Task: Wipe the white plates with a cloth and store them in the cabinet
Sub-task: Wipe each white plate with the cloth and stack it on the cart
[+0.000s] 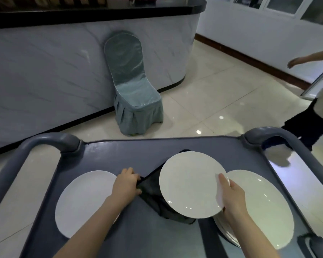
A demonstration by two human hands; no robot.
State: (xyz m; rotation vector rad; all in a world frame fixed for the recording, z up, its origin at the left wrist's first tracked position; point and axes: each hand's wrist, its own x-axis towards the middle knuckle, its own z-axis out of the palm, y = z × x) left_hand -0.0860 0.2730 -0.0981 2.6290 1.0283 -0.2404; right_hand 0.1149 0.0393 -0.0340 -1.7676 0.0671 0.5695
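Gripping cloth [151,192] with left hand [127,184] | right hand [231,199] holds plate [188,183] rim

Head view, steeply down, close over cart [119,153].

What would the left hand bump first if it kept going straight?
Probably the white plate held by the right hand. The left hand grips the dark cloth, and that plate's edge lies just beyond, though the plate may be higher up.
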